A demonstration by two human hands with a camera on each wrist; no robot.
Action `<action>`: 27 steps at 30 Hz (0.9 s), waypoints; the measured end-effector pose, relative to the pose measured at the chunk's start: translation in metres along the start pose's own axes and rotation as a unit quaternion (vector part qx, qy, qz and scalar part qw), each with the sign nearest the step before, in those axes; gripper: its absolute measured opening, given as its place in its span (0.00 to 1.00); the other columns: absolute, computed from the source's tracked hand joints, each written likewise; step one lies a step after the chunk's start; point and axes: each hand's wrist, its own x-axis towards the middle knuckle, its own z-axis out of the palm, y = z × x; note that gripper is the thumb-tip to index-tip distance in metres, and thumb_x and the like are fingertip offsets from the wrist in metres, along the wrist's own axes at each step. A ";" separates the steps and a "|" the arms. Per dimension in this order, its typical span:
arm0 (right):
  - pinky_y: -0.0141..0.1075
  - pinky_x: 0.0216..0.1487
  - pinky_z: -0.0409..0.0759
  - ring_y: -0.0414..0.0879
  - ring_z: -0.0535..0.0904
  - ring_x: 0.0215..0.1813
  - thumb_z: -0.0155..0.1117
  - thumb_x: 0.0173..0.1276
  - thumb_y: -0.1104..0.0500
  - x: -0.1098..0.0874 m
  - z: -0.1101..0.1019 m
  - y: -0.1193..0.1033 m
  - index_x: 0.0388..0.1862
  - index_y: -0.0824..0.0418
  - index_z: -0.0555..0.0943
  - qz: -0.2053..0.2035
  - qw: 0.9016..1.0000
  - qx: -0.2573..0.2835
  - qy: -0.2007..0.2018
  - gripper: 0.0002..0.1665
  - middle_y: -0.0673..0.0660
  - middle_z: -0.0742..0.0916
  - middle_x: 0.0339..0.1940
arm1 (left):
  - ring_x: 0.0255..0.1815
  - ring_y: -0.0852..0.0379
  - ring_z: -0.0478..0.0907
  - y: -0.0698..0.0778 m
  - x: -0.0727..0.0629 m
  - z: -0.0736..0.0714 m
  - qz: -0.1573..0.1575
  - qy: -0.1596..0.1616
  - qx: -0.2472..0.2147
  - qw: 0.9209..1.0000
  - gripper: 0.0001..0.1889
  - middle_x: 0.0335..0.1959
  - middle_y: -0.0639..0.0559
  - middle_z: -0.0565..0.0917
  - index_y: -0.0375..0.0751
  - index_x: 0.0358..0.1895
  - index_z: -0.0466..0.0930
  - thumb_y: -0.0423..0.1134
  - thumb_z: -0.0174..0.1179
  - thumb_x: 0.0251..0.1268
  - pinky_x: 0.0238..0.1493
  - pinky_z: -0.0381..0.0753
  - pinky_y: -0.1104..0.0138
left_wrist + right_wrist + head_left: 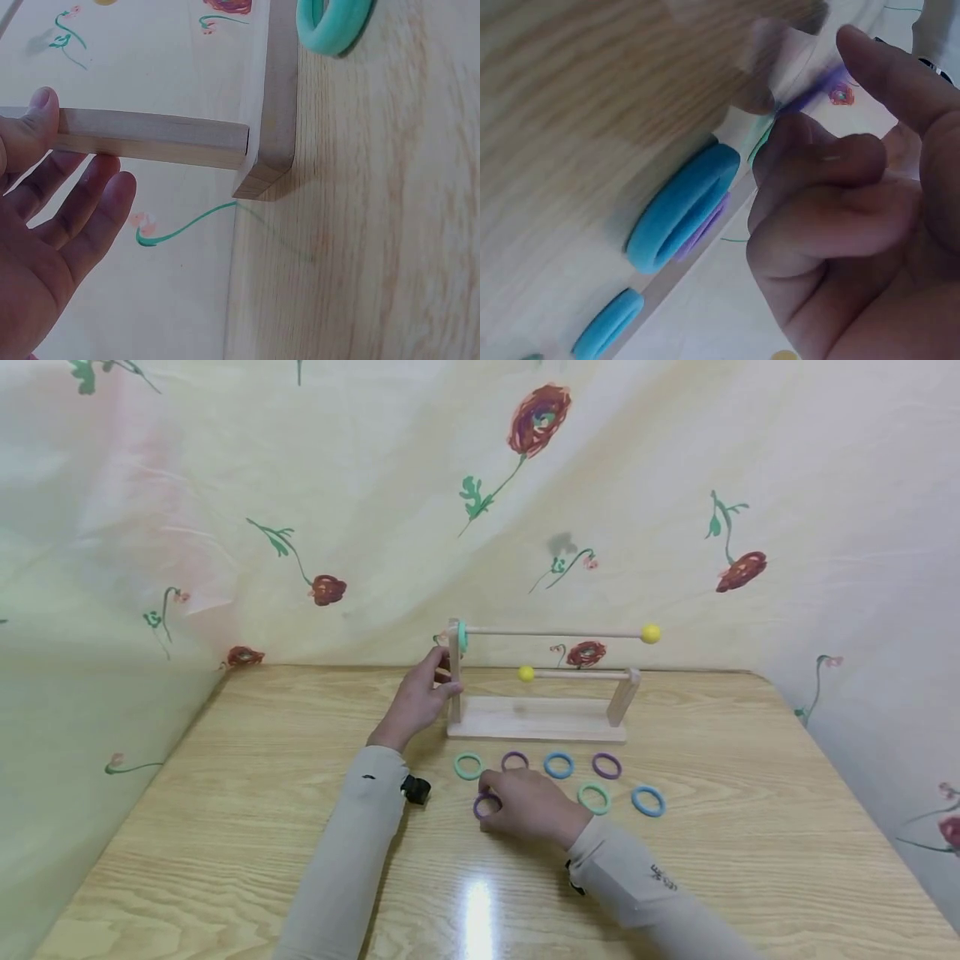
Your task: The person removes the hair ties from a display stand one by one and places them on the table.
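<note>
My left hand (pixel 420 697) grips the tall left post (pixel 455 693) of a wooden stand (pixel 536 728), thumb on one side and fingers on the other. In the left wrist view the post (pixel 187 139) passes between thumb and fingers. A teal ring (pixel 462 637) hangs on the stand's upper rod, against that post. My right hand (pixel 536 806), low over the table, pinches a purple ring (pixel 476 808). That ring is blurred and mostly hidden behind the fingers in the right wrist view.
Before the stand lie a green ring (pixel 470 777), purple rings (pixel 607 776) and blue rings (pixel 649 814); another green ring (pixel 581 800) is beside my right wrist. Yellow balls (pixel 650 633) cap the rods' free ends. A flowered cloth (pixel 375 485) hangs behind the table (pixel 225 827).
</note>
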 end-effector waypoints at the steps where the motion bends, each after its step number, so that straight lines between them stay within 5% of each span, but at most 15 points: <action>1: 0.40 0.34 0.77 0.42 0.75 0.32 0.76 0.61 0.54 0.000 -0.001 0.000 0.46 0.58 0.82 0.005 1.000 0.000 -0.001 0.17 0.47 0.81 0.29 | 0.57 0.47 0.76 0.000 0.000 0.000 0.000 -0.001 0.000 1.000 0.21 0.55 0.47 0.77 0.46 0.66 0.69 0.34 0.60 0.74 0.54 0.81 0.54; 7: 0.39 0.28 0.77 0.43 0.75 0.27 0.73 0.67 0.54 0.012 -0.026 0.005 0.59 0.63 0.80 0.033 0.994 0.102 0.024 0.25 0.50 0.80 0.27 | 0.58 0.47 0.76 0.002 0.002 -0.001 -0.003 -0.007 0.005 1.000 0.22 0.56 0.47 0.76 0.47 0.68 0.67 0.33 0.59 0.75 0.54 0.81 0.55; 11: 0.40 0.28 0.80 0.49 0.79 0.27 0.69 0.71 0.55 0.025 -0.051 0.009 0.61 0.63 0.79 0.043 0.968 0.231 0.087 0.23 0.55 0.83 0.31 | 0.58 0.47 0.76 0.002 0.003 -0.002 -0.002 -0.005 0.012 1.000 0.22 0.56 0.47 0.76 0.46 0.68 0.67 0.33 0.59 0.75 0.54 0.81 0.55; 15: 0.37 0.26 0.80 0.50 0.80 0.29 0.65 0.74 0.54 0.043 -0.071 0.011 0.68 0.61 0.75 0.050 0.917 0.377 0.122 0.27 0.63 0.83 0.43 | 0.56 0.46 0.77 0.000 0.004 -0.002 0.002 0.000 0.015 1.000 0.22 0.54 0.46 0.77 0.45 0.66 0.68 0.33 0.60 0.74 0.54 0.82 0.55; 21: 0.30 0.24 0.76 0.45 0.79 0.29 0.63 0.76 0.53 0.071 -0.087 0.008 0.75 0.60 0.66 0.050 0.829 0.546 0.112 0.33 0.67 0.80 0.52 | 0.54 0.46 0.78 -0.004 0.005 0.000 0.001 0.003 0.006 1.000 0.21 0.54 0.46 0.78 0.45 0.66 0.69 0.33 0.61 0.74 0.52 0.82 0.55; 27: 0.29 0.23 0.74 0.43 0.77 0.25 0.63 0.76 0.53 0.093 -0.093 0.002 0.71 0.61 0.69 0.060 0.775 0.620 0.111 0.29 0.62 0.80 0.46 | 0.54 0.46 0.78 -0.003 0.005 0.001 0.005 0.005 -0.002 1.000 0.21 0.54 0.47 0.79 0.47 0.65 0.70 0.32 0.61 0.73 0.51 0.82 0.55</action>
